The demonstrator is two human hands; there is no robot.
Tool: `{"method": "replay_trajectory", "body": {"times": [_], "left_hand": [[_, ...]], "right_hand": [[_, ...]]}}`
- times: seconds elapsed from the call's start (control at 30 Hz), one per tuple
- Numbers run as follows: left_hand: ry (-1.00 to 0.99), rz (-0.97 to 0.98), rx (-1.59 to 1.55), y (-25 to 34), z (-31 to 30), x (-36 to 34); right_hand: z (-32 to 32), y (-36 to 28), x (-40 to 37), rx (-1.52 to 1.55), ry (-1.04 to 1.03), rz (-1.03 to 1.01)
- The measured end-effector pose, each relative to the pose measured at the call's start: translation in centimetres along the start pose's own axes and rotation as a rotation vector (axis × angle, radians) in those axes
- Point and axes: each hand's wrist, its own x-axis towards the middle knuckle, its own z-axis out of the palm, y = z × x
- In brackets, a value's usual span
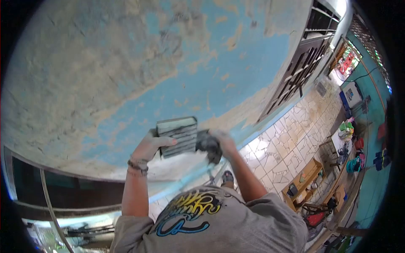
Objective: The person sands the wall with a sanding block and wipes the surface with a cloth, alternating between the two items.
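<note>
My left hand (148,145) grips the left side of a pale rectangular block (177,135) with dark ridges, its thumb lying across the front. My right hand (224,142) is blurred and closed on a dark object (208,146) just right of the block; what that object is, I cannot make out. Both hands are held in front of my chest, before a wall (202,84) with worn blue paint and bare grey patches. Pale dust covers the hands.
A barred window (301,67) is on the right part of the wall. Pale irregular tiles (291,135) cover the floor. A wooden box (304,182) with items, a cluttered table (338,141) and a red object (315,219) stand at the right. A dark opening (63,185) lies lower left.
</note>
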Motion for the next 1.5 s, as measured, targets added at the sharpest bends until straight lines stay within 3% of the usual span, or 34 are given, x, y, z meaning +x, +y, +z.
{"method": "replay_trajectory", "body": {"times": [0.03, 0.07, 0.1, 0.17, 0.2, 0.23, 0.3, 0.37, 0.4, 0.47, 0.5, 0.53, 0.63, 0.67, 0.73, 0.8, 0.87, 0.93, 0.97, 1.03, 1.1, 1.2, 1.27, 1.33, 1.37, 1.43, 1.5], "left_hand": [[-0.024, -0.030, 0.140, -0.1, -0.1, -0.1], [-0.057, -0.011, 0.219, -0.8, -0.3, 0.2], [-0.053, 0.015, 0.199, -1.3, -0.1, 0.2], [-0.052, 0.087, 0.162, -1.9, 0.6, 0.5], [-0.056, 0.040, 0.226, -2.3, 0.1, 1.0], [-0.052, 0.103, 0.267, -2.9, 0.1, 1.4], [-0.044, 0.229, 0.351, -3.5, 0.3, 2.2], [-0.021, 0.217, 0.496, -3.1, 1.1, 2.4], [-0.012, 0.216, 0.566, -3.0, 1.7, 2.8], [-0.061, 0.278, 0.732, -3.0, 2.9, 3.9], [-0.083, 0.307, 0.813, -3.1, 3.5, 4.3], [0.015, 0.333, 1.057, -3.0, 4.2, 4.9], [0.077, 0.368, 1.110, -6.2, 1.3, 7.1], [0.095, 0.309, 1.116, -6.2, 1.0, 6.8], [0.043, 0.223, 1.033, -6.5, 1.2, 6.8], [0.035, 0.181, 0.930, -6.9, 1.6, 6.8], [0.070, 0.180, 0.804, -7.3, 2.5, 6.9], [0.068, 0.260, 0.763, -7.6, 3.6, 7.4], [0.065, 0.301, 0.743, -7.7, 3.9, 7.7], [0.090, 0.340, 0.650, -7.5, 4.9, 8.9], [0.119, 0.368, 0.584, -7.1, 5.2, 9.6], [0.186, 0.357, 0.514, -8.3, 5.4, 9.7], [0.259, 0.345, 0.480, -10.1, 5.6, 11.3], [0.149, 0.210, 0.315, -10.9, 6.5, 11.9], [0.095, 0.145, 0.224, -11.4, 7.4, 12.0], [0.156, 0.277, 0.096, -12.2, 9.3, 12.0], [0.160, 0.352, -0.006, -12.5, 10.3, 11.7]], "right_hand": [[-0.8, -1.1, -0.1, 0.048, 0.005, 0.047], [-1.2, -1.5, 0.0, 0.069, 0.104, -0.031], [-2.0, -3.2, -0.7, 0.038, 0.049, -0.013], [-4.0, -4.8, -1.3, 0.204, 0.143, 0.020], [-4.3, -6.1, -2.0, 0.210, 0.303, -0.081], [-2.2, -9.7, -4.9, 0.240, 0.337, -0.262], [-3.4, -12.5, -6.1, 0.137, 0.234, -0.822], [0.6, -15.0, -9.0, 0.164, 0.457, -0.898], [0.4, -13.2, -8.2, -0.105, 0.524, -0.957], [-2.5, -6.5, -3.2, -1.056, 0.450, -0.895], [-1.5, -3.9, -2.3, -1.406, 0.151, -0.575], [-2.4, -1.8, -1.0, -1.478, 0.058, -0.419], [-7.9, -3.7, 0.9, -0.994, 0.568, -0.650], [-7.9, -7.3, -0.7, -0.704, 0.666, -0.144], [-14.5, -8.0, -0.5, -0.377, 0.783, -0.460], [-10.1, -15.2, -6.2, -0.138, 0.904, -0.718], [-6.9, -16.6, -7.7, 0.046, 1.090, -1.019], [-9.1, -9.1, -4.4, -0.819, 0.843, -0.774], [-10.2, -5.3, -2.8, -1.177, 0.681, -0.766], [-6.2, -0.6, -3.2, -1.613, -0.014, -0.136], [-11.6, 4.4, -0.8, -1.414, 0.179, -0.134], [-12.4, 5.2, -1.1, -0.617, 0.541, -0.207], [-10.6, 6.1, -0.8, -0.489, 0.478, -0.243], [-7.7, 5.4, -0.3, -0.466, 0.378, -0.380], [-6.8, 5.3, 0.4, -0.338, 0.361, -0.350], [-5.2, 5.1, 1.8, -0.086, 0.330, -0.289], [-3.2, 3.5, 1.1, -0.222, 0.381, -0.451]]}}
